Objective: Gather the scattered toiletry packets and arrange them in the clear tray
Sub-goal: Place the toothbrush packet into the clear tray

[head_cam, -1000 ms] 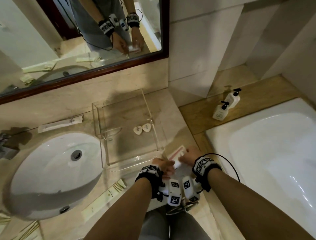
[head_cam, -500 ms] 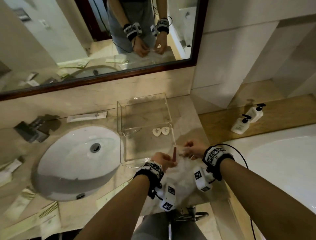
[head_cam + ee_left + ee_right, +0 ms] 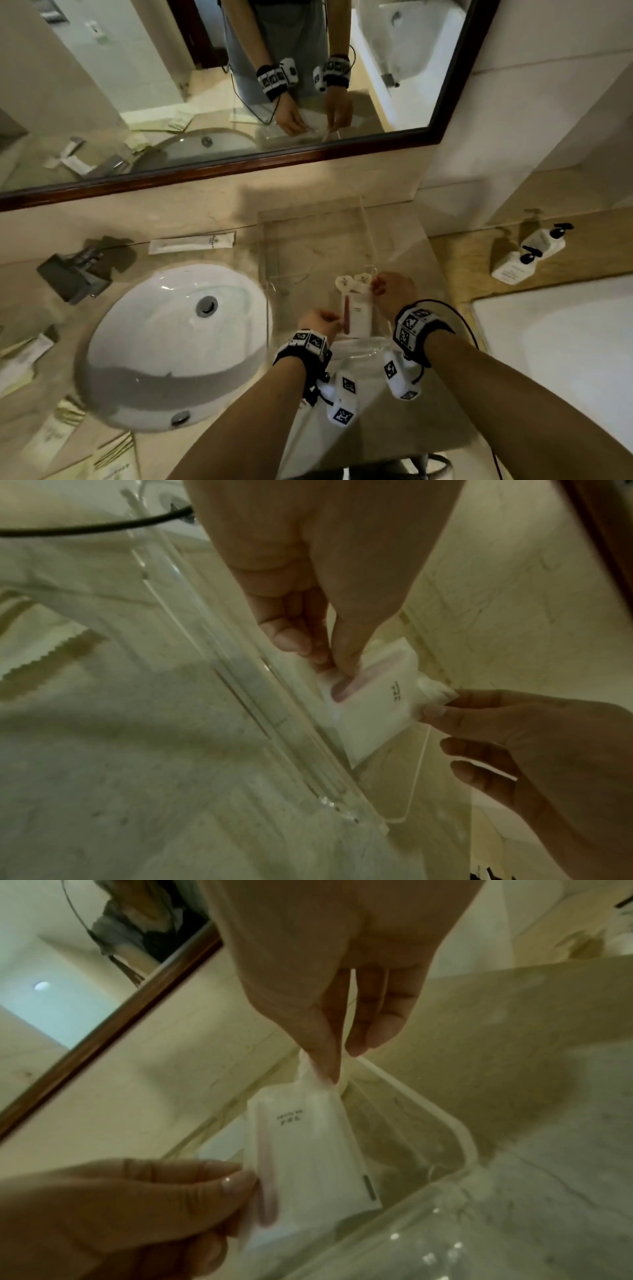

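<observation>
A white toiletry packet [image 3: 359,315] with a pink stripe hangs inside the near end of the clear tray [image 3: 308,240], held by both hands. My left hand [image 3: 337,320] pinches its left edge. My right hand [image 3: 376,286] pinches its far corner. The left wrist view shows the left fingers [image 3: 308,647] on the packet [image 3: 373,710] just past the tray wall [image 3: 260,696]. In the right wrist view, thumb and finger [image 3: 325,1069] nip the packet [image 3: 308,1164] at its top corner. Two white heart-shaped pieces [image 3: 352,281] lie in the tray beside the packet.
A long white packet [image 3: 191,241] lies behind the sink [image 3: 171,342], near the faucet [image 3: 75,274]. Several more packets [image 3: 113,452] lie at the counter's front left. Two pump bottles [image 3: 527,253] stand on the ledge by the bathtub [image 3: 565,342]. A mirror [image 3: 239,85] hangs behind.
Both hands have carried the packet forward from the counter in front of the tray, over its near wall and into it. It turned from flat to edge-on to lengthwise.
</observation>
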